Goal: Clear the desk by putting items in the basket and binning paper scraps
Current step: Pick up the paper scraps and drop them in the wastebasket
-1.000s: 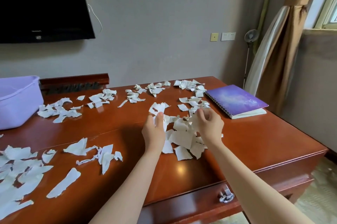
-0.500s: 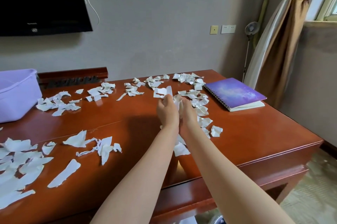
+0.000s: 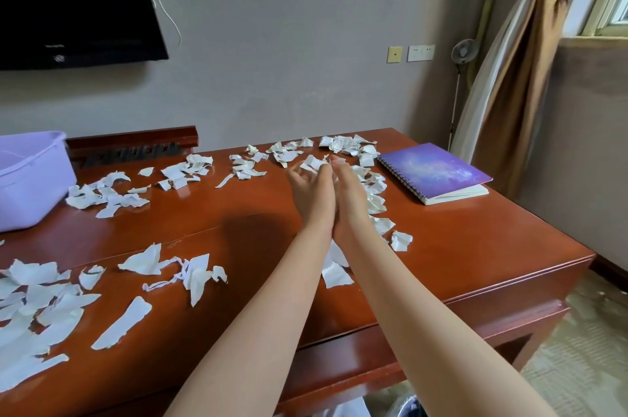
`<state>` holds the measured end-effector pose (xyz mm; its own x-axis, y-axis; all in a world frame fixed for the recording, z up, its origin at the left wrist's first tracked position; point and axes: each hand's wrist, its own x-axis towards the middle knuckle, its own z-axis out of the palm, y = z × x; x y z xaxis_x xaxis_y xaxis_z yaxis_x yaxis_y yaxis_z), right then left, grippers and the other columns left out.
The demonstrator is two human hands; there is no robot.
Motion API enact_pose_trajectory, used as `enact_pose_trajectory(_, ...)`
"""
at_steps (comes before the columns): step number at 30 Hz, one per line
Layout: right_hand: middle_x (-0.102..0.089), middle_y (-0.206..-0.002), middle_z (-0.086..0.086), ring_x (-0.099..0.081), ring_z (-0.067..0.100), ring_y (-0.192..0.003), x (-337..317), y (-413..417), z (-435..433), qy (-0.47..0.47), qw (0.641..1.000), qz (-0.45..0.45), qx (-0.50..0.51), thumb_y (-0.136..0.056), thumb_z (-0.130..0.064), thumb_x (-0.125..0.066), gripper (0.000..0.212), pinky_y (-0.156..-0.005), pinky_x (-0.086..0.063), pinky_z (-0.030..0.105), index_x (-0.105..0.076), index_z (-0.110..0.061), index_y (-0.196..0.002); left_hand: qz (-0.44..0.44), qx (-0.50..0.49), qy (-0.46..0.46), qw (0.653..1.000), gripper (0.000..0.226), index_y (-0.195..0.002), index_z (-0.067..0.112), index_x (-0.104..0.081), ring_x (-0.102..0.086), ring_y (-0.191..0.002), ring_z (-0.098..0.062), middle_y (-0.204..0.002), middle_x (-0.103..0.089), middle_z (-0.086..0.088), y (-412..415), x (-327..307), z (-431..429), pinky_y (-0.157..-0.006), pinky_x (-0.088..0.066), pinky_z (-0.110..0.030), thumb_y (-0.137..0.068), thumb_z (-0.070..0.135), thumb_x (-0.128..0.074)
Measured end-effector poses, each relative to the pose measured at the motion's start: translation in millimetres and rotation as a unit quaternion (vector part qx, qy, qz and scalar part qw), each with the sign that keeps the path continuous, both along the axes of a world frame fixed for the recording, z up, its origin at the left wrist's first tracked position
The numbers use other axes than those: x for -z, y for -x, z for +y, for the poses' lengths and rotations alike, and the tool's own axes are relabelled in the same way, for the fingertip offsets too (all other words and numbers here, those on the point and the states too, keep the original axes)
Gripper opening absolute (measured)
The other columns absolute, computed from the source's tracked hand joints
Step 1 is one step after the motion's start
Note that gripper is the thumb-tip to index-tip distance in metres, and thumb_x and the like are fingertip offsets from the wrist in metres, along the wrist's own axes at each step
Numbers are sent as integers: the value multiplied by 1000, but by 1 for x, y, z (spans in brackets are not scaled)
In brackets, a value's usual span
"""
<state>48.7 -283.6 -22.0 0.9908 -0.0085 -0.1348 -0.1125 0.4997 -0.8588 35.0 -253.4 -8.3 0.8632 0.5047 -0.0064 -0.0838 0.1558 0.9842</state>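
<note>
Cupping scraps (image 3: 313, 163): left hand (image 3: 311, 194), right hand (image 3: 351, 194)

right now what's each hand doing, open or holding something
Left hand: fingers curled round a wad of paper scraps.
Right hand: pressed against the left, cupping the same scraps.

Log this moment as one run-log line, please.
step: scrap pickup | left hand, right hand: pressed together, holding scrap bundle | loose scraps: many on desk | notebook: desk, right | basket: desk, far left
</note>
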Motion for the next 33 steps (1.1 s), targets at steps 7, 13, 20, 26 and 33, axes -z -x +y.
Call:
enact_pose_trajectory(7, -55, -64, -5, -52, 9, -58, -3, 8, -13, -19, 999, -4, 44, -88, -17, -55, 21, -57, -40, 21, -58, -20, -67, 18, 27, 29, 999, 12, -80, 18, -58, -58, -73, -18, -74, -59, 2, 7, 0, -9, -58, -44, -23, -84, 8, -51)
enact_pose_trajectory(13, -47, -63, -4, -44, 9, -54, -6, 23, -43, -38, 995, -18, 87, -89, -12, -50, 21, -53, -35, 20, -59, -19, -71, 40, 66, -6, 997, 20, -66, 18, -50, -54, -68, -17, -69, -55, 1, 18, -4, -41, -64, -44, -27, -86, 13, -51)
enact_pose_trajectory(20, -62, -80, -4, -57, 11, -71, -1, 41, -99, -25, 985, -4, 173, -72, -27, -62, 9, -57, -43, 21, -67, -20, -77, 27, 135, 14, 990, 17, -68, 16, -55, -58, -73, -21, -74, -61, -1, 36, -1, -99, -59, -45, -25, -83, 9, -52)
enact_pose_trajectory(26, -63, -75, -3, -58, 9, -64, 11, 64, -157, -62, 965, -17, 256, -85, -10, -54, 18, -48, -45, 11, -65, -18, -74, 17, 203, -20, 979, 25, -62, 18, -53, -54, -62, -13, -65, -55, 3, 54, 10, -151, -55, -45, -20, -85, 7, -51)
enact_pose_trajectory(33, -63, -74, -5, -60, 7, -66, 34, 93, -209, -47, 959, 24, 280, -90, -23, -53, 16, -56, -49, 18, -63, -19, -78, 42, 253, -45, 965, 9, -89, 14, -58, -56, -78, -14, -86, -58, -1, 75, 39, -208, -70, -49, -26, -92, 18, -51)
